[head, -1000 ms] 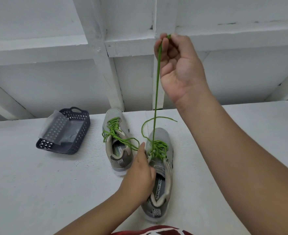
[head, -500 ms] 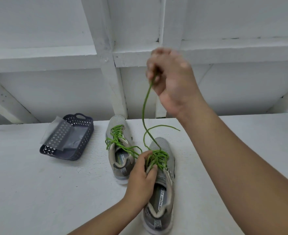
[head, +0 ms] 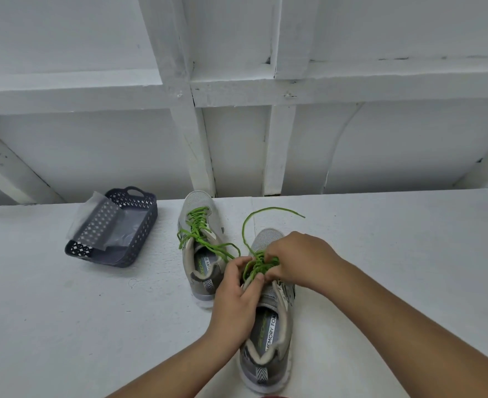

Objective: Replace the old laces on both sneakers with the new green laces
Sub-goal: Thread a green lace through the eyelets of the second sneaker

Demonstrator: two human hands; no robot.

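Head view: near grey sneaker [head: 268, 334] on white tabletop [head: 64, 326]; left hand [head: 237, 291] pinching its eyelet edge, right hand [head: 297, 259] curled on the green lace [head: 258, 264]. Second sneaker [head: 201, 242], green-laced, just beside. Dark perforated basket [head: 128, 222] with clear wrapper [head: 93, 222], well apart left.

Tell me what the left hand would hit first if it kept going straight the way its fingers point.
The left hand points forward-right, so it would most likely meet the right hand over the near sneaker's green lace; depth is unclear.
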